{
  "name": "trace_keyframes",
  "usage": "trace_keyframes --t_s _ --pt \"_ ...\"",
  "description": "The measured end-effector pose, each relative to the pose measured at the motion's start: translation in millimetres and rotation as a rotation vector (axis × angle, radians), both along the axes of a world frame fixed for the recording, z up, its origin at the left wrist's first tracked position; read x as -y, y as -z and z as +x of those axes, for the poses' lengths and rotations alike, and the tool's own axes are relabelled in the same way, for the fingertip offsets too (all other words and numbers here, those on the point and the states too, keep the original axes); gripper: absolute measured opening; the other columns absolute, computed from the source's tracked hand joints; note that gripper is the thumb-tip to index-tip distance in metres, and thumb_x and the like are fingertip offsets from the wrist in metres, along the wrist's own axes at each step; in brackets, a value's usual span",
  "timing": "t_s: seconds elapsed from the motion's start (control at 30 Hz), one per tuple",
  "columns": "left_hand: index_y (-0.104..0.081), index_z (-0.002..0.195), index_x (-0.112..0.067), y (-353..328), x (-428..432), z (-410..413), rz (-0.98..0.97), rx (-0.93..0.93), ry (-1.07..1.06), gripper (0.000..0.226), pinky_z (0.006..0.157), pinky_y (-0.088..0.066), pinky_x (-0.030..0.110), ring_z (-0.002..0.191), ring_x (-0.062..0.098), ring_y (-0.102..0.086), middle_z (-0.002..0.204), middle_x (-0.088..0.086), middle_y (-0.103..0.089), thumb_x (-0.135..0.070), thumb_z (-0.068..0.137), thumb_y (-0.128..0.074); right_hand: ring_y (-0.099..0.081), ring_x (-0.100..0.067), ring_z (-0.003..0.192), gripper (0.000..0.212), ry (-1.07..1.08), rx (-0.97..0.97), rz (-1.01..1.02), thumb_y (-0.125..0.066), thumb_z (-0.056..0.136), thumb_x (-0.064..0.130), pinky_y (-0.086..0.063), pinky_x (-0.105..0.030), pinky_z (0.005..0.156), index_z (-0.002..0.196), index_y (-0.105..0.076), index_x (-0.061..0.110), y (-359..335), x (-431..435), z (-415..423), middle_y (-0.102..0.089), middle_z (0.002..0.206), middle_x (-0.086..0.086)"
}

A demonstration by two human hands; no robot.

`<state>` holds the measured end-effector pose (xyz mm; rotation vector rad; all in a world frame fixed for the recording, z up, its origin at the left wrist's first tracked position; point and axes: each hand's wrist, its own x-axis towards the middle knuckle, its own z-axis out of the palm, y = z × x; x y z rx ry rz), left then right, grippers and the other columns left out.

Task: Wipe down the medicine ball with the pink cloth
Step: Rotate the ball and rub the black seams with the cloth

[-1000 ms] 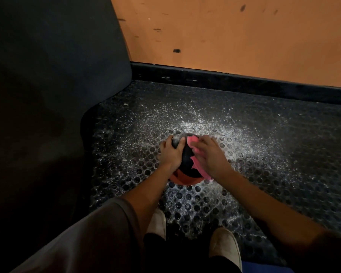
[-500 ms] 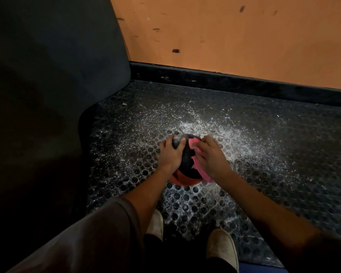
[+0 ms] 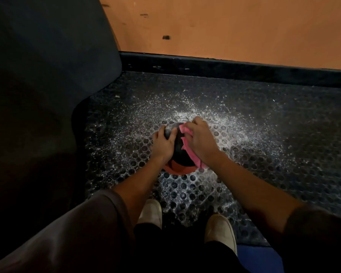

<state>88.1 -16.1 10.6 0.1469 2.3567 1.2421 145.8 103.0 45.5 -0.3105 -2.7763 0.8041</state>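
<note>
A black medicine ball (image 3: 180, 152) with an orange lower part sits on the studded black floor mat (image 3: 264, 150). My left hand (image 3: 162, 145) grips the ball's left side, fingers spread over its top. My right hand (image 3: 201, 142) presses a pink cloth (image 3: 187, 148) against the ball's right side; the cloth shows between the hand and the ball and hangs down by my wrist. Most of the cloth is hidden under the hand.
White powder is scattered on the mat around the ball. A dark padded block (image 3: 47, 75) stands at the left. An orange wall (image 3: 224, 26) with a black baseboard (image 3: 234, 69) runs behind. My two pale shoes (image 3: 220, 231) stand just below the ball.
My right hand with the cloth has slid a little up and toward the top of the ball. The left hand keeps its hold.
</note>
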Motion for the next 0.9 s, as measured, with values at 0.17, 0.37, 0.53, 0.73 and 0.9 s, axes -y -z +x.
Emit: trace_keyframes --t_s 0.17,0.37,0.53,0.73,0.9 --pt "-0.029 0.15 -0.021 1.4 -1.1 -2.6 -0.005 0.0 -0.016 0.061 0.106 -0.035 0.045 0.136 0.036 -0.035 0.153 0.017 -0.024 -0.052 0.099 -0.038 -0.044 -0.019 0.092 0.012 -0.197 0.024 -0.039 -0.058 0.087 0.021 -0.044 -0.029 0.078 0.095 -0.062 0.013 14.1 -6.3 26.9 -0.042 0.1 0.002" --pt "-0.027 0.15 -0.021 2.1 -3.8 -4.4 -0.018 0.017 -0.027 0.064 0.11 -0.033 0.055 0.136 0.039 -0.033 0.153 0.017 -0.024 -0.056 0.098 -0.036 -0.044 -0.02 0.086 0.012 -0.015 -0.011 -0.053 -0.06 0.089 0.012 -0.044 -0.034 0.073 0.101 -0.063 0.013 8.5 0.8 8.0 -0.039 0.095 -0.002" --pt "-0.03 0.149 -0.019 -0.4 -1.9 -1.1 0.001 0.008 -0.036 0.061 0.11 -0.033 0.049 0.135 0.038 -0.035 0.151 0.019 -0.027 -0.052 0.098 -0.039 -0.043 -0.022 0.088 0.019 -0.052 0.014 0.005 -0.063 0.086 0.01 -0.037 -0.026 0.076 0.104 -0.062 0.005 7.4 4.9 22.1 -0.043 0.1 -0.008" --pt "-0.026 0.15 -0.023 -4.8 -2.1 12.2 -0.056 -0.01 0.01 0.062 0.111 -0.029 0.052 0.137 0.041 -0.028 0.153 0.014 -0.022 -0.055 0.097 -0.037 -0.045 -0.019 0.085 0.011 0.058 0.041 -0.119 -0.059 0.089 0.007 -0.034 -0.024 0.071 0.097 -0.066 0.006 5.4 -6.2 4.4 -0.041 0.092 -0.002" --pt "-0.026 0.149 -0.025 -13.4 -8.3 14.0 -0.076 0.066 -0.044 0.062 0.109 -0.026 0.054 0.139 0.045 -0.02 0.156 0.011 -0.018 -0.056 0.097 -0.038 -0.043 -0.015 0.088 0.015 -0.013 0.011 -0.045 -0.063 0.083 0.004 -0.038 -0.018 0.075 0.098 -0.064 0.001 3.8 4.1 30.0 -0.046 0.101 -0.007"
